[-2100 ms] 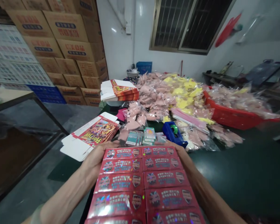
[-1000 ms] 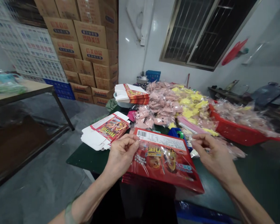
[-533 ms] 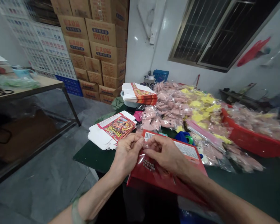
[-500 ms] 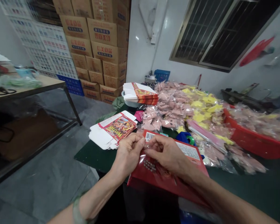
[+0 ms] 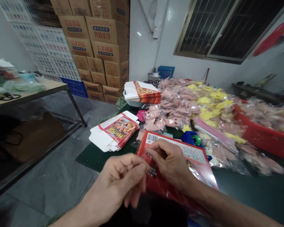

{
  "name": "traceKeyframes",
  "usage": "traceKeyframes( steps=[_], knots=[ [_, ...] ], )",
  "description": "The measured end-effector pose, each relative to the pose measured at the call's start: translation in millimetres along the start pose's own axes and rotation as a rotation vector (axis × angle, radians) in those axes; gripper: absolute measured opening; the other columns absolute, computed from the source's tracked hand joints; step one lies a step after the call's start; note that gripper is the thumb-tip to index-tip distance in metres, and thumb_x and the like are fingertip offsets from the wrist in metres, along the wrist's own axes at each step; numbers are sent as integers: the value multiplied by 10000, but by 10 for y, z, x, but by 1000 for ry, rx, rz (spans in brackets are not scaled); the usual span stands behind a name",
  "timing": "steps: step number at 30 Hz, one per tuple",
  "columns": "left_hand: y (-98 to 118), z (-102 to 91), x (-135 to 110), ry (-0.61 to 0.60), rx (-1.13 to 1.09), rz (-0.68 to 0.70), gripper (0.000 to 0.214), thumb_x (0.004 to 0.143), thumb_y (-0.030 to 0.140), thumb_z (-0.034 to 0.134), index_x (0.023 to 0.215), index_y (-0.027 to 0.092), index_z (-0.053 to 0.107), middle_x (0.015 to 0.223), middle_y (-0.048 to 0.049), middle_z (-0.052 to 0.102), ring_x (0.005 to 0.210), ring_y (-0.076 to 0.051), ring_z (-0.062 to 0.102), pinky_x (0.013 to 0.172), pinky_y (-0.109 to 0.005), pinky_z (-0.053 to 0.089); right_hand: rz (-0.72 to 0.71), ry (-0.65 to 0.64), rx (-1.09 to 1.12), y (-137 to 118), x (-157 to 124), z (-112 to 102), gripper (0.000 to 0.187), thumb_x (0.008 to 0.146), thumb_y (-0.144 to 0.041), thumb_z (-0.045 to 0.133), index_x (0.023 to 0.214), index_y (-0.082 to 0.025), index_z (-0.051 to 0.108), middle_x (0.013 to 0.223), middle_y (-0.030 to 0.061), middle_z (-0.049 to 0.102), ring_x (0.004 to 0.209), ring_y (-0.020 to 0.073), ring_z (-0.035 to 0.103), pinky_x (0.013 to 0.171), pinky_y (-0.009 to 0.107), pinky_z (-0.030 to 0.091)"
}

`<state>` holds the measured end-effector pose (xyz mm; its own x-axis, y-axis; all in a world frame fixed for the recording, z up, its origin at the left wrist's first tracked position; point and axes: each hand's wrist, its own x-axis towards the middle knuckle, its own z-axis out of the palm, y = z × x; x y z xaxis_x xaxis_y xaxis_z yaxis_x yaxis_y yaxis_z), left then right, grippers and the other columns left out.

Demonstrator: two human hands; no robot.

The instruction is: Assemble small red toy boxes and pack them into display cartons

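Note:
A flat red printed pack [image 5: 191,149] with a white barcode label lies under my hands, wrapped in clear plastic film [image 5: 199,171] that is loose and creased at its lower right. My right hand [image 5: 169,160] rests on the pack, its fingertips pinched on the film near the barcode. My left hand [image 5: 119,181] has come away to the lower left of the pack. Its thumb and fingers are pinched close together just off the pack's edge. I cannot tell whether a thin piece of film is between them. The pack's lower part is hidden behind my hands.
A green-topped table [image 5: 96,160] holds flat printed carton blanks [image 5: 114,130], a stacked pile of cartons [image 5: 143,91], pink and yellow bagged goods [image 5: 177,101], and a blue tape dispenser [image 5: 190,138]. A red basket [image 5: 262,132] stands at right. Stacked cardboard boxes [image 5: 96,47] rise behind.
My left hand has dropped down and away from the pack, leaving the right hand pinched on the film. Earlier, my fingers were close together at the pack's upper left. The view has shifted slightly.

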<state>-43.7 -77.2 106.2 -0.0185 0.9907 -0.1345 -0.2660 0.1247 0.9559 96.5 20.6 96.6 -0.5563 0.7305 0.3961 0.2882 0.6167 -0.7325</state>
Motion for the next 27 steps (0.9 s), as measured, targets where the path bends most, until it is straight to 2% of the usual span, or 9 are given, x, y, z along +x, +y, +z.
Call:
traceKeyframes(
  steps=[2, 5, 11, 16, 19, 24, 27],
  knots=[
    [31, 53, -3, -100, -143, -204, 235, 775, 371, 624, 795, 136, 634, 625, -22, 631, 354, -72, 519, 289, -134, 330, -112, 48, -111, 7, -34, 11, 183, 835, -167, 515, 659, -172, 565, 590, -25, 547, 532, 84, 465, 516, 207, 341],
    [61, 88, 69, -126, -284, -323, 217, 795, 309, 596, 823, 102, 654, 763, -73, 677, 411, -111, 604, 310, -154, 430, -183, 78, -213, 8, -62, 18, 195, 847, -155, 509, 664, -164, 575, 601, -16, 563, 533, 86, 478, 508, 208, 331],
    [41, 74, 108, -71, -339, -289, 210, 802, 274, 594, 804, 78, 669, 803, -104, 695, 422, -108, 611, 312, -138, 430, -295, 81, -210, -15, -80, -22, 191, 856, -136, 514, 675, -153, 573, 585, -26, 537, 520, 73, 458, 500, 198, 321],
    [7, 70, 101, -38, -360, -263, 285, 810, 332, 590, 805, 62, 681, 625, -90, 674, 411, -110, 595, 331, -140, 435, -441, -69, -160, -28, -69, -89, 186, 898, -141, 457, 764, -154, 586, 670, -2, 562, 608, 93, 481, 555, 212, 350],
    [14, 63, 118, -47, -374, -268, 349, 810, 389, 585, 803, 56, 688, 644, -115, 687, 479, -137, 635, 344, -141, 441, -499, -144, -180, -34, -43, -131, 191, 910, -155, 439, 788, -145, 585, 665, 6, 538, 601, 100, 457, 543, 222, 342],
    [21, 31, 143, -69, -382, -293, 254, 815, 302, 588, 825, 72, 696, 651, -107, 698, 509, -144, 656, 369, -144, 465, -489, -260, -164, -78, -36, -207, 162, 894, -134, 436, 837, -146, 588, 714, 15, 557, 629, 102, 471, 570, 230, 363],
    [16, 18, 146, -87, -398, -286, 213, 826, 240, 565, 799, 73, 695, 660, -110, 701, 536, -156, 671, 388, -153, 487, -467, -245, -171, -95, -50, -236, 133, 863, -108, 465, 834, -146, 589, 713, 12, 565, 627, 101, 482, 564, 227, 364]
  ],
)
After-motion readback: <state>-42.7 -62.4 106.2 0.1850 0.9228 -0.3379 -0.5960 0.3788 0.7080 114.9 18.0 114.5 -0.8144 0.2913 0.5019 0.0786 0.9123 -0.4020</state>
